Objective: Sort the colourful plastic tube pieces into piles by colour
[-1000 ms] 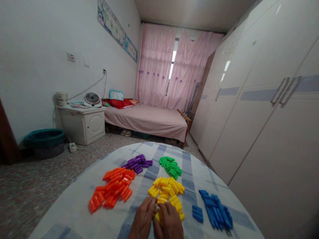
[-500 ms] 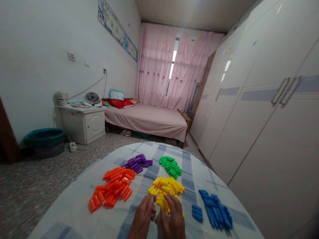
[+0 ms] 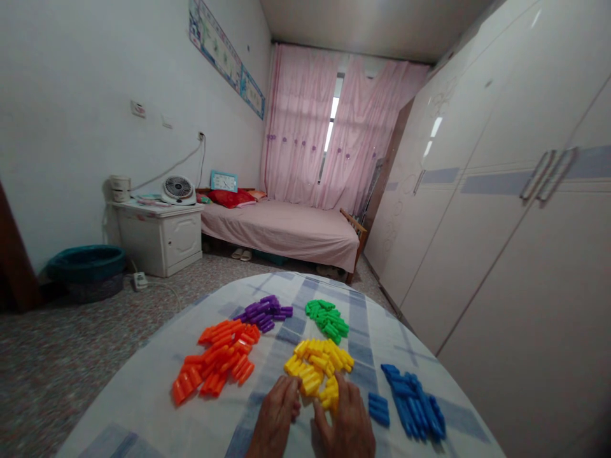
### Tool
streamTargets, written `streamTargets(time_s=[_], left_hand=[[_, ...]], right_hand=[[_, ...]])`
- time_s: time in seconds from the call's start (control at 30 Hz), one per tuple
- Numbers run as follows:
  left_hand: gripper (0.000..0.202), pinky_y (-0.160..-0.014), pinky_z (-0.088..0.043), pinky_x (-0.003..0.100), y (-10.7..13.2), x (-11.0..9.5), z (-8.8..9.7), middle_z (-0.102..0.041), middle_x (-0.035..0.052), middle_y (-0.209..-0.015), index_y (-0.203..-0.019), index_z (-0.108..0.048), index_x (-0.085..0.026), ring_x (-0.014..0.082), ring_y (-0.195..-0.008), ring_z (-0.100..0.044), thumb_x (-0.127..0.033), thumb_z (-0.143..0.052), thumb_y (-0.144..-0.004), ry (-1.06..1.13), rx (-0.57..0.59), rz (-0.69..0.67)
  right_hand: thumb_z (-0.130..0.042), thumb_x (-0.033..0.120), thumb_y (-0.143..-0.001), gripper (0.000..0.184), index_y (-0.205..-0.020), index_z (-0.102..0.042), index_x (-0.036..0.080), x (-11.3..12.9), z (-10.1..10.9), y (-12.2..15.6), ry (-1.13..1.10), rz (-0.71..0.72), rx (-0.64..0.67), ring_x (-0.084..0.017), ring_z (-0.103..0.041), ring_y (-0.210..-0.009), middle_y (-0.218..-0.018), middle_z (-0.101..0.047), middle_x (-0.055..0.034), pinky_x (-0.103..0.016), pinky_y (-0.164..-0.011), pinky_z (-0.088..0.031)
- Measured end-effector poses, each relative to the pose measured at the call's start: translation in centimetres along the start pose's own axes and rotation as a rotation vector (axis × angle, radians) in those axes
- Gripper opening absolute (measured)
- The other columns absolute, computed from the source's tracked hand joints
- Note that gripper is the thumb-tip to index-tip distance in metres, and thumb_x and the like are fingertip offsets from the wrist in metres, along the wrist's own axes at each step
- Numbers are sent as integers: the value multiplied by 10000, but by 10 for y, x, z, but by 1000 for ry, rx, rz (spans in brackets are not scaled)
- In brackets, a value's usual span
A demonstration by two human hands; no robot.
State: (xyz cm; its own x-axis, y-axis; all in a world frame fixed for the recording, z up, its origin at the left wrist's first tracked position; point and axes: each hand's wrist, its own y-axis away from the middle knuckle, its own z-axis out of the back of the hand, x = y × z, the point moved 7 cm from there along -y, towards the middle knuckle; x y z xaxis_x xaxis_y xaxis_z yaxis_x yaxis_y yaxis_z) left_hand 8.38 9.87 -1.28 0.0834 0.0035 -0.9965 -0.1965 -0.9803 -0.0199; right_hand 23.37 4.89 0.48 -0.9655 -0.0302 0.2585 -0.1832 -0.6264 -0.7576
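Observation:
Short yellow plastic tubes (image 3: 317, 356), like pen caps, lie in a heap at the near middle of the table. My right hand (image 3: 348, 416) is at the heap's near right side, its thumb and fingers closed around several yellow tubes (image 3: 329, 393). Left of it, my left hand (image 3: 275, 410) rests by the heap's near left edge. Its fingers are curled and pressed together, and what they hold, if anything, is hidden. Between the hands and the heap's back part lies a row of yellow tubes (image 3: 310, 380).
Orange tubes (image 3: 219, 356) lie left, purple tubes (image 3: 265, 313) behind them, green tubes (image 3: 328, 320) at the back. To the right are a small blue row (image 3: 379, 409) and a larger blue pile (image 3: 414, 404). A checked cloth (image 3: 157, 388) covers the round-edged table. Wardrobe doors (image 3: 501, 267) stand close on the right.
My right hand has moved a little right, away from the left hand. The front yellow row now shows uncovered, with other yellow tubes under my right fingers. My left hand has hardly moved.

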Motion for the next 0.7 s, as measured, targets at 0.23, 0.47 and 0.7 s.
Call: streamTargets(time_s=[0.23, 0.47, 0.7], left_hand=[[561, -685, -452, 281, 2, 3, 3, -596, 50, -765, -894, -627, -149, 166, -724, -531, -678, -526, -735, 22, -23, 34], [543, -674, -436, 284, 2, -1, 0, -579, 41, -740, -863, -623, -155, 165, -704, -510, -675, -510, -749, 17, 2, 19], [527, -656, -427, 281, 0, -5, -2, -567, 41, -754, -834, -601, -163, 166, -707, -506, -666, -450, -795, -48, 33, -32]], right_hand=[[-499, 259, -815, 274, -1088, -525, 260, -5, -7, 6, 23, 19, 57, -228, -569, -787, -933, -598, -60, -343, -698, -460], [-409, 118, -816, 397, -1161, -548, 255, -20, -18, 12, -119, 54, 11, -235, -576, -1044, -1152, -595, -75, -367, -853, -496], [-401, 168, -859, 439, -1293, -466, 192, -13, -11, 3, -159, 30, 4, -253, -487, -1232, -1341, -490, -119, -426, -968, -461]])
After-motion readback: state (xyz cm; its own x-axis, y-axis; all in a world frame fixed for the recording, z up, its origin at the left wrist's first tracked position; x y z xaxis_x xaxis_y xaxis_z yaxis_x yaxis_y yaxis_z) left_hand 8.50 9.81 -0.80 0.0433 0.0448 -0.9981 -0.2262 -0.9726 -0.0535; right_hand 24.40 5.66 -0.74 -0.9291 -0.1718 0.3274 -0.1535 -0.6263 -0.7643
